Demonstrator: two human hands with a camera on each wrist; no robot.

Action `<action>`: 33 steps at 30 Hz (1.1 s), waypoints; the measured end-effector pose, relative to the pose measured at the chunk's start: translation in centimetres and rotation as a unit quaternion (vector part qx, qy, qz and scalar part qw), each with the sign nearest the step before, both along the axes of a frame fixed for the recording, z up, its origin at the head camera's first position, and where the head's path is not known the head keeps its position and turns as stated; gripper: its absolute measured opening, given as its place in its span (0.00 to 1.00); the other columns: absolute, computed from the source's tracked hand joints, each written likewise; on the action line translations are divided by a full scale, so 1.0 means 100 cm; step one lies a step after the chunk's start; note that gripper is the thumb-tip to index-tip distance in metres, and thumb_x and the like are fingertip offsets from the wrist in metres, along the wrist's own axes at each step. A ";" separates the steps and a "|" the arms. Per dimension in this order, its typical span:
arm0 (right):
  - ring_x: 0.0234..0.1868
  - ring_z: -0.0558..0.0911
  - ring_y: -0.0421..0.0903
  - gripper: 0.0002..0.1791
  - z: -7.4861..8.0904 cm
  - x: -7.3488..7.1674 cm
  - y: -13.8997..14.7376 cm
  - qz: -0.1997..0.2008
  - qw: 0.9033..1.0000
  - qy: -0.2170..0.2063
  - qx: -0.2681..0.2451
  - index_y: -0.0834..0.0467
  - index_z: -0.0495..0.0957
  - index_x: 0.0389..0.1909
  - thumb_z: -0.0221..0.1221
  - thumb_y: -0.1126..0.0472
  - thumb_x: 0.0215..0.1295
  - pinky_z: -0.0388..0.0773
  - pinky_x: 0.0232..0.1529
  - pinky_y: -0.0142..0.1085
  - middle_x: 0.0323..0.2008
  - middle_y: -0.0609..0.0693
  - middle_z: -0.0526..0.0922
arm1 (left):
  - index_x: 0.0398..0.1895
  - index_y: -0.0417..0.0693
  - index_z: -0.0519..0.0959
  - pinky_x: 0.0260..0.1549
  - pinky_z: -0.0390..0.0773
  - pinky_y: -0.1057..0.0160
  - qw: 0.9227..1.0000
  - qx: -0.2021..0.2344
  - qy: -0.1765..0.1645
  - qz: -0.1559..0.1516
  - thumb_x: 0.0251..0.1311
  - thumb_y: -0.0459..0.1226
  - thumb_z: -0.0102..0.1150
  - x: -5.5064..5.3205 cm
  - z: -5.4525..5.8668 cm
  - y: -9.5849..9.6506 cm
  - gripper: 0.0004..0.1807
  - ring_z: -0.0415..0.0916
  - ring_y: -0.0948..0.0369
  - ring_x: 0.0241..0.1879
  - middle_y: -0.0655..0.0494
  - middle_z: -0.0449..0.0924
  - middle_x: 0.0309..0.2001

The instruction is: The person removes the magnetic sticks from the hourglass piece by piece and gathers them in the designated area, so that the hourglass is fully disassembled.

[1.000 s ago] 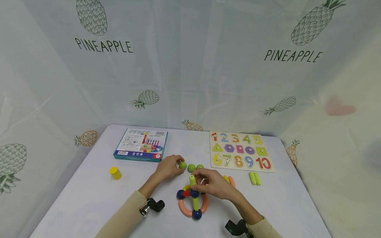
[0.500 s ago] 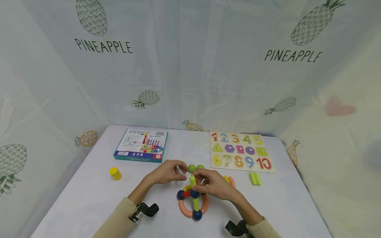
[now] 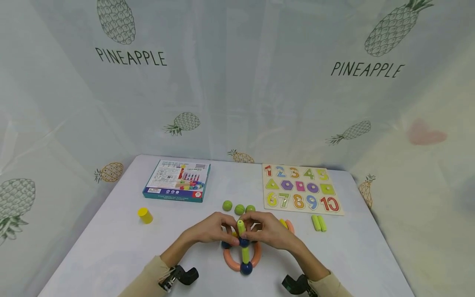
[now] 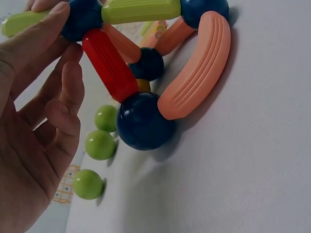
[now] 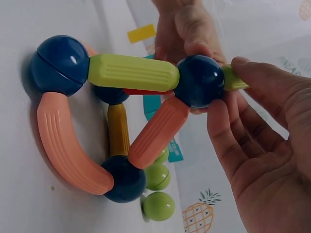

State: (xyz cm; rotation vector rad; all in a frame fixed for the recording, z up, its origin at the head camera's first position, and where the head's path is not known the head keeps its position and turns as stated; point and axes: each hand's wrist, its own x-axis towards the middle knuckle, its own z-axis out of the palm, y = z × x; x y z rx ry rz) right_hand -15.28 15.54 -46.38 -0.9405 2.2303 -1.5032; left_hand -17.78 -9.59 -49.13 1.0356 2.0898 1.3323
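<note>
Pinching top green stick (image 3: 241, 228) with right hand (image 3: 270, 229), top blue ball (image 5: 200, 81) with left hand (image 3: 210, 229). Could split toy frame (image 3: 245, 255) — through pulling sideways unevenly.

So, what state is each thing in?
Left grip: pinching top blue ball
Right grip: pinching upper green rod
Toy build: joined, standing
Three green balls: loose
Box: looks closed, flat
Number board: slots filled
Yellow cylinder: untouched
Two green rods: side by side
Curved pieces: partly hidden

Frame (image 3: 245, 255) before balls (image 3: 239, 210); box (image 3: 177, 181) left, board (image 3: 291, 196) right.
</note>
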 end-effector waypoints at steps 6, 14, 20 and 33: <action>0.41 0.82 0.42 0.18 -0.001 0.000 0.000 0.008 1.000 0.006 -0.004 0.48 0.80 0.55 0.68 0.56 0.65 0.82 0.40 0.37 0.40 0.45 0.82 | 0.40 0.60 0.86 0.37 0.80 0.64 1.000 -0.013 0.003 -0.003 0.58 0.46 0.72 0.000 -0.001 0.002 0.08 0.80 0.65 0.35 0.61 0.84 0.39; 0.42 0.83 0.45 0.17 -0.003 -0.001 0.001 0.017 0.999 -0.027 -0.043 0.55 0.79 0.56 0.65 0.61 0.67 0.84 0.35 0.50 0.43 0.51 0.82 | 0.42 0.60 0.86 0.41 0.81 0.62 1.000 -0.017 0.003 -0.015 0.59 0.45 0.71 -0.002 -0.003 0.002 0.09 0.79 0.66 0.38 0.53 0.84 0.41; 0.43 0.83 0.45 0.17 -0.001 -0.004 0.010 0.001 1.000 -0.010 -0.022 0.53 0.79 0.58 0.64 0.59 0.69 0.84 0.40 0.42 0.43 0.49 0.83 | 0.48 0.58 0.87 0.39 0.80 0.63 1.000 -0.016 -0.007 -0.016 0.60 0.45 0.71 -0.003 -0.004 0.003 0.13 0.81 0.64 0.38 0.65 0.85 0.44; 0.42 0.82 0.54 0.20 0.001 -0.014 0.135 -0.171 0.981 -0.081 0.046 0.62 0.78 0.58 0.60 0.54 0.72 0.79 0.46 0.41 0.45 0.55 0.83 | 0.54 0.64 0.86 0.41 0.80 0.61 0.999 -0.022 -0.005 -0.023 0.61 0.45 0.70 -0.004 -0.005 0.003 0.17 0.80 0.62 0.41 0.67 0.85 0.43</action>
